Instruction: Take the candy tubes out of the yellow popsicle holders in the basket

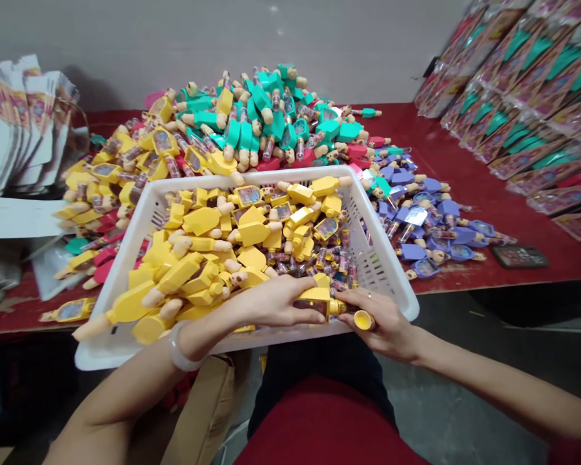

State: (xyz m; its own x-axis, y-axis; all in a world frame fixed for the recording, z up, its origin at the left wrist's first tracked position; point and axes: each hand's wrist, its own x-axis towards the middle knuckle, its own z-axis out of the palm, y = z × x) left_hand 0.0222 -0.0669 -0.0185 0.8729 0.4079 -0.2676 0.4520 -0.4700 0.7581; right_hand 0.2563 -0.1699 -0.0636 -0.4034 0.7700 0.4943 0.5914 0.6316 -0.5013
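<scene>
In front of me a white plastic basket [392,278] holds many yellow plastic toys [208,221] with beige knobbed ends, some with a picture window. Small clear tubes with yellow ends [341,261] lie in its right part. Over the basket's near right edge, my left hand [283,300] is closed around a yellow plastic toy [314,298]. My right hand [385,323] grips a small tube [351,309] at that toy's right end. A round yellow cup-like end [363,320] shows by the right fingers; I cannot tell which piece it belongs to.
Heaps of green toys [261,97], yellow toys and purple toys [436,213] cover the red table [397,119] around the basket. Bagged packages [537,110] are stacked at right. Printed cards [29,123] stand at left. A dark phone-like object [519,256] lies near the right edge.
</scene>
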